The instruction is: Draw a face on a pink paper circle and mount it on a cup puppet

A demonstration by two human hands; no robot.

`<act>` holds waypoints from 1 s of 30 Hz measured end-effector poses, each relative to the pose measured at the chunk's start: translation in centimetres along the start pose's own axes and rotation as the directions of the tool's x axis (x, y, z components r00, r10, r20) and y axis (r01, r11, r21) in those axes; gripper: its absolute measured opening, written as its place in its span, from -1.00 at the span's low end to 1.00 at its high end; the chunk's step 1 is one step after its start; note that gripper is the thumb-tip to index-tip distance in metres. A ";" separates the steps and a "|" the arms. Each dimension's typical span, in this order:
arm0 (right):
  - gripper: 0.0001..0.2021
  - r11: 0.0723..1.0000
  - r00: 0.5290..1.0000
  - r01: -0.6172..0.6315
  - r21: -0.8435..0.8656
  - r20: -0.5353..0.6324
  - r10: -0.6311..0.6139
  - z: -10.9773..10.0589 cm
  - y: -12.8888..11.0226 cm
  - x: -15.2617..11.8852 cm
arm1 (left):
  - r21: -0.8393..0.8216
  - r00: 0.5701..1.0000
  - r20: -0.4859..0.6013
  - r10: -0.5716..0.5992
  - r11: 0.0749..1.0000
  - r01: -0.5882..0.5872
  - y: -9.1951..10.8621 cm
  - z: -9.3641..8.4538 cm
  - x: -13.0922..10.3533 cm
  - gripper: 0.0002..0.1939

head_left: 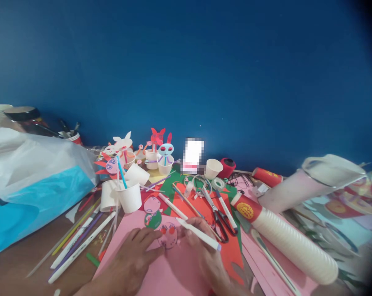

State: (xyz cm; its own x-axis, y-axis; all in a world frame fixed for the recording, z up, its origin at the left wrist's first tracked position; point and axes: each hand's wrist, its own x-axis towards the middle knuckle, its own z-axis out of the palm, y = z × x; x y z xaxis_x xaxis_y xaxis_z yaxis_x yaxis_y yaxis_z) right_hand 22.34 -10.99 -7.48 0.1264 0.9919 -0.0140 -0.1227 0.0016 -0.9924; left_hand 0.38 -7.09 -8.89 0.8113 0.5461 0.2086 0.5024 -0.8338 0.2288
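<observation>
A round pink paper face [168, 236] with red eyes and drawn lashes lies on a large pink sheet [164, 269]. My left hand [133, 257] rests on that sheet, fingers spread, its thumb touching the face's lower edge. In my right hand [203, 246] is a white marker pen [200, 234], held slantwise with its tip end pointing up and left. Fingers of this hand come close to the face's right edge; contact there cannot be made out. Just above lie a green paper circle [153, 220] and a smaller pink face [152, 204].
Paper cups [129, 197] and puppet figures [166, 150] stand behind. Black-handled scissors [218, 220] lie on orange paper [186, 201] at right. A long stack of cups [294, 242] lies farther right. Markers [82, 246] and a blue-and-white plastic bag [44, 209] are at left.
</observation>
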 end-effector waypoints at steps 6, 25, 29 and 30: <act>-0.78 0.998 0.995 -0.041 0.037 0.088 0.037 0.4 -0.2 0.1 | -0.001 1.000 0.003 -0.025 1.000 0.025 0.1 0.0 0.0 -0.49; -0.80 0.892 0.997 0.077 -0.446 0.040 -0.066 0.1 0.8 0.5 | -0.076 1.000 0.000 -0.001 0.997 0.001 0.3 -0.7 0.5 -0.41; -0.80 0.879 0.996 0.080 -0.471 0.061 -0.058 -0.1 1.2 0.4 | -0.072 1.000 0.006 -0.008 0.997 0.008 0.4 -0.8 0.6 -0.43; -0.80 0.876 0.996 0.082 -0.475 0.065 -0.058 -0.1 1.3 0.4 | -0.071 1.000 0.010 -0.010 0.997 0.010 0.3 -0.7 0.6 -0.44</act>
State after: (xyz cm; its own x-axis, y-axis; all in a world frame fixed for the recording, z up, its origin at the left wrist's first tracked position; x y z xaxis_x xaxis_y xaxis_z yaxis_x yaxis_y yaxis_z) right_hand 22.34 -10.64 -8.76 0.0687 0.9963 0.0514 0.3704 0.0224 -0.9286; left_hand 0.82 -6.99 -8.01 0.8096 0.5532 0.1964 0.4882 -0.8203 0.2980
